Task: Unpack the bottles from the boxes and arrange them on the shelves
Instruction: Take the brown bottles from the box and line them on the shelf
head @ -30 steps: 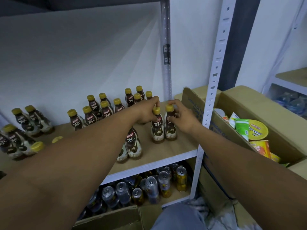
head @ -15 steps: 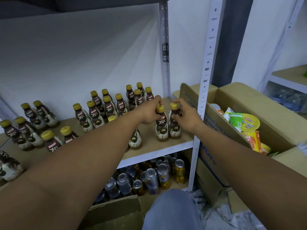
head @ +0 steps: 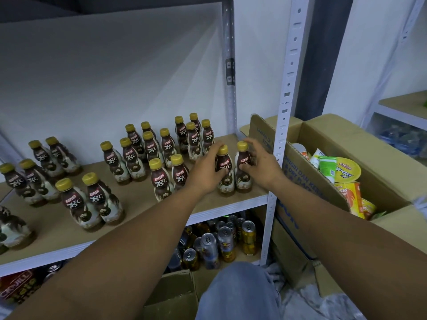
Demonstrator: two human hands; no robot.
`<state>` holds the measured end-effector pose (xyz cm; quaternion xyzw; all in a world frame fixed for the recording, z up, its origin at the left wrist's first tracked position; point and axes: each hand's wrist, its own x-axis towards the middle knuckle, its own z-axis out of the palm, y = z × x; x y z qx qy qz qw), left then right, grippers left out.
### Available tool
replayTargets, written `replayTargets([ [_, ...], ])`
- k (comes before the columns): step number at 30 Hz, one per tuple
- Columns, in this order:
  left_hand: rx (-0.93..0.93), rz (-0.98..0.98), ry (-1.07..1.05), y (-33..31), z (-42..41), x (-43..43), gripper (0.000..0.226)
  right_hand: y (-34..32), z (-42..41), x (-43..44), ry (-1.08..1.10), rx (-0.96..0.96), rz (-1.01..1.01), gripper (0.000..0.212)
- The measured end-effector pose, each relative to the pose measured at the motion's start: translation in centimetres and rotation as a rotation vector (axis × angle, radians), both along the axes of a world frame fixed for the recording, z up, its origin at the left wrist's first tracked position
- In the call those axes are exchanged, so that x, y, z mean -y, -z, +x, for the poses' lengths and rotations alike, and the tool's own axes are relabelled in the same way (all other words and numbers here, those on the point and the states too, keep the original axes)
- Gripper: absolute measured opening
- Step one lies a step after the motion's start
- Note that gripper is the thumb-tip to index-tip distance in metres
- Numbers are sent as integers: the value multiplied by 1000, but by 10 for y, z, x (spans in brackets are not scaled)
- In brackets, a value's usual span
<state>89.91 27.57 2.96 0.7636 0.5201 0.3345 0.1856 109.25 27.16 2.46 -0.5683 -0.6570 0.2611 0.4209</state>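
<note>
My left grip curls round the left bottle. My right grip curls round the right bottle. Both bottles stand straight up, close together between my grips, at the near right end of the shelf.

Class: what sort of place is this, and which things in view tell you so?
Probably a shop stockroom: a metal shelf holds rows of coffee bottles, drink cans stand below, and an open cardboard box holds snacks.
</note>
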Motion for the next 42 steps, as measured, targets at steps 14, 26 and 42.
replayTargets([
  [14, -24, 47, -18, 7, -1, -6, 81, 4, -1, -7, -4, 18, 23, 73],
  [26, -40, 50, 2, 2, -4, -7, 81, -5, 0, -2, 6, 75, -4, 77],
  [42, -115, 164, -16, -92, -18, -42, 20, -84, -24, -40, 17, 237, 142, 32],
])
